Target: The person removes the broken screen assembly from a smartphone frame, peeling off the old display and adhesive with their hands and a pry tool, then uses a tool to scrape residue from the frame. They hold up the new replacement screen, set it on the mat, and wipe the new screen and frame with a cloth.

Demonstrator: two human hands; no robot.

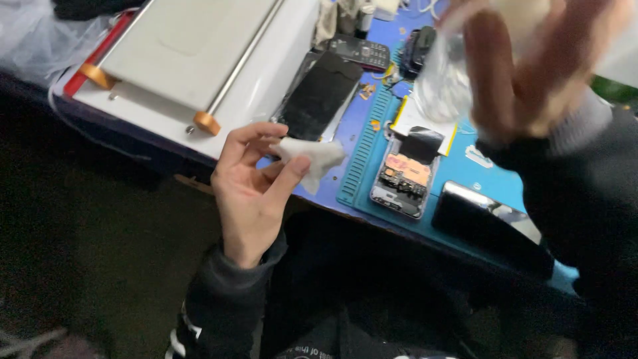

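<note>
My left hand (249,189) is raised palm up at the table's front edge, with a crumpled white tissue (312,159) pinched between thumb and fingers. My right hand (531,66) is lifted close to the camera and blurred; it grips a clear plastic bottle (442,83) with a white top. Below, on the blue work mat (465,176), lies an opened phone (402,179) with its orange and black insides showing. A black screen panel (319,96) rests to the left of it.
A white machine with a flat grey plate (193,46) and orange knobs fills the back left. A dark keypad phone (359,50) lies behind, a black glossy phone (488,229) at the front right. The floor to the left is dark.
</note>
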